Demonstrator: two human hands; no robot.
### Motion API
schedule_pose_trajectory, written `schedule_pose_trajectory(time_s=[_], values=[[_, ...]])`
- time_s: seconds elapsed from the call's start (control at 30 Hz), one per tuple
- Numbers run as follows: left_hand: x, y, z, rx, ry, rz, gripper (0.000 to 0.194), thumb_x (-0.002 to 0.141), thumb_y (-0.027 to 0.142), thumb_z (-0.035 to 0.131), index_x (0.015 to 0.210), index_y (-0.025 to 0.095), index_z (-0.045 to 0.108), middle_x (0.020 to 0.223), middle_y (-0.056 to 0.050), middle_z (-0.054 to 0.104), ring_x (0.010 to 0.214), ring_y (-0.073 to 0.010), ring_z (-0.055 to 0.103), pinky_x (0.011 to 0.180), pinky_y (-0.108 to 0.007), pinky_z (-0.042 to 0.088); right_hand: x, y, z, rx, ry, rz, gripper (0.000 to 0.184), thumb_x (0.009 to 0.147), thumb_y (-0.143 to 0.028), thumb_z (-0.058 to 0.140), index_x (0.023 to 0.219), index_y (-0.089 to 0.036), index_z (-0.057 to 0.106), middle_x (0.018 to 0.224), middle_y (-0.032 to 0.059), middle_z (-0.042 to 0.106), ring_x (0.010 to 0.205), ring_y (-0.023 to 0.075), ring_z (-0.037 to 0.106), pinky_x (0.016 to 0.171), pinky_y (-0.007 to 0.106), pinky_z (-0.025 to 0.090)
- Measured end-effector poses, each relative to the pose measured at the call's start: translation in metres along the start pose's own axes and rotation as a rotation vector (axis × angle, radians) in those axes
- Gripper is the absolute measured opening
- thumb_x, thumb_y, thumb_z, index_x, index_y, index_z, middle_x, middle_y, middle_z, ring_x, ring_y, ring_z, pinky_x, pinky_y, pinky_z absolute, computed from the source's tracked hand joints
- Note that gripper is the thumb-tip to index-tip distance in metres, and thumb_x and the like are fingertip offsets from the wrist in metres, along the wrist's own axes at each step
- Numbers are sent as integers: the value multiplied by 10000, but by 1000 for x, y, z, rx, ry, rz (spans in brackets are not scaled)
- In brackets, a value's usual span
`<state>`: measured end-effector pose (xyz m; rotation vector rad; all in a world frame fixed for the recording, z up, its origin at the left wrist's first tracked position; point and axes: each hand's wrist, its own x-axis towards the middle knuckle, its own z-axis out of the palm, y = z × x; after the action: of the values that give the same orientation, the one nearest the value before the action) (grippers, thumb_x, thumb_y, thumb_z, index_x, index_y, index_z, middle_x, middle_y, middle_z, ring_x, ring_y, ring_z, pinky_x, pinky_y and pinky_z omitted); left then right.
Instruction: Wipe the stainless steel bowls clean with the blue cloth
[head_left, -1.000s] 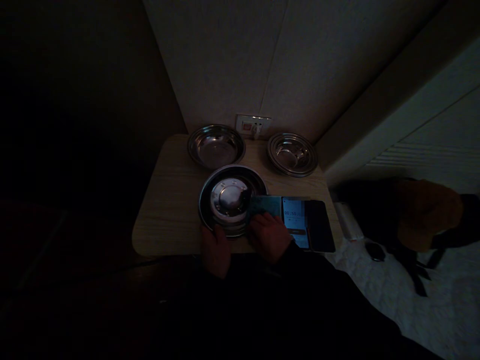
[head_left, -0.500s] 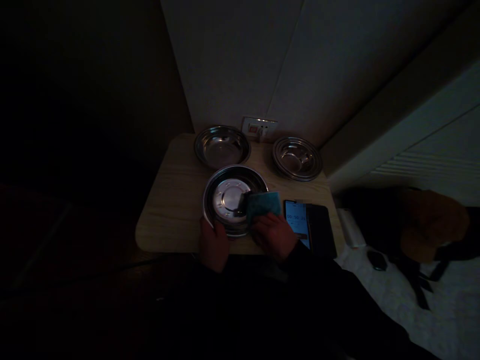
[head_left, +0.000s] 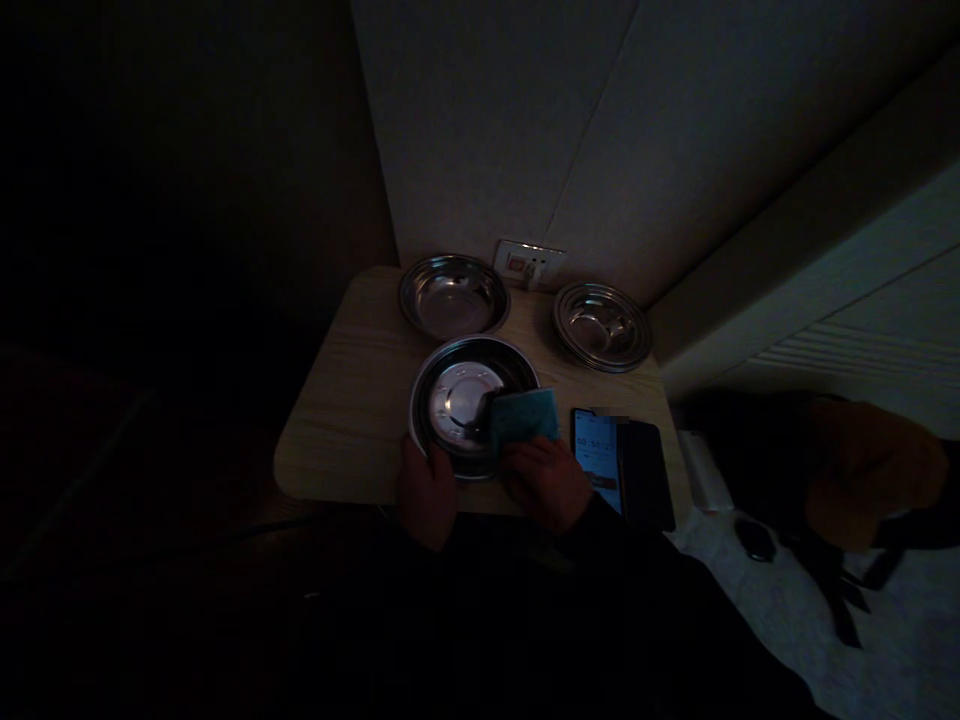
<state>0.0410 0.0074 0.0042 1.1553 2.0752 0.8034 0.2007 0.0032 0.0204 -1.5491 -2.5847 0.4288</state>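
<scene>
A steel plate (head_left: 450, 375) sits at the near edge of a small wooden table (head_left: 352, 400). My left hand (head_left: 425, 492) grips the plate's near-left rim, fingers curled on it. My right hand (head_left: 546, 480) is closed on a blue-green sponge (head_left: 523, 416) that rests on the plate's right side. The scene is very dark, so fine finger detail is hard to see.
Two more steel bowls stand at the back: one at the back left (head_left: 454, 297), a stack at the back right (head_left: 602, 325). A lit phone (head_left: 621, 465) lies right of my hand. A wall socket (head_left: 528, 264) is behind. A bed with dark items (head_left: 862, 480) is at right.
The sponge has shifted slightly left and up onto the plate's right side. The camera view drifted, so the table appears a little further right and lower.
</scene>
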Motion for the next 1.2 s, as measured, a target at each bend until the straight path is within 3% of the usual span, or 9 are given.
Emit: schedule_pose_trajectory(time_s=[0.17,0.4,0.5,0.7,0.97,1.1,1.2], values=[[2,-4,-3,44,19,20,251,825,261,363,987,140,511,756,-71,597,676,-185,572,578,-267,402,8,-18,10,18,46,-79,108,801,-209,576,886,-228,642,977,-13,661,821,167,489,671,313,275],[-3,-2,-5,119,20,43,323,839,281,372,1101,134,491,804,-100,626,683,-204,591,562,-276,396,-6,31,-4,-274,162,-111,105,822,-205,555,877,-217,644,1005,1,661,820,185,477,684,334,267],[-7,2,-8,148,36,-6,361,846,287,361,1143,119,478,808,-118,634,696,-226,601,575,-295,405,-12,38,-4,-290,236,-84,137,838,-202,530,921,-209,639,1007,19,659,833,186,487,676,324,276],[-9,4,-15,141,2,-43,398,852,325,364,1176,132,490,894,-140,650,807,-254,617,675,-330,438,-21,30,1,-159,261,-49,187,861,-200,481,979,-193,627,1007,51,651,849,190,522,683,311,330],[-5,-4,-16,-14,9,64,434,855,385,359,1212,168,477,1068,-124,629,962,-238,593,785,-330,448,-16,20,19,-72,284,-44,188,860,-198,472,957,-179,631,975,67,642,817,200,540,700,325,415],[-8,-4,-12,-71,30,42,490,834,414,408,1256,165,424,1059,-130,631,951,-235,601,775,-329,459,-13,14,25,-17,307,-63,194,858,-191,470,973,-171,624,980,78,633,838,204,540,725,332,436],[-12,-4,-7,-103,-21,-4,513,818,422,442,1255,155,405,947,-119,660,812,-224,635,701,-324,474,-12,10,25,11,322,-70,192,857,-186,471,974,-166,623,983,85,629,849,202,537,738,329,438]])
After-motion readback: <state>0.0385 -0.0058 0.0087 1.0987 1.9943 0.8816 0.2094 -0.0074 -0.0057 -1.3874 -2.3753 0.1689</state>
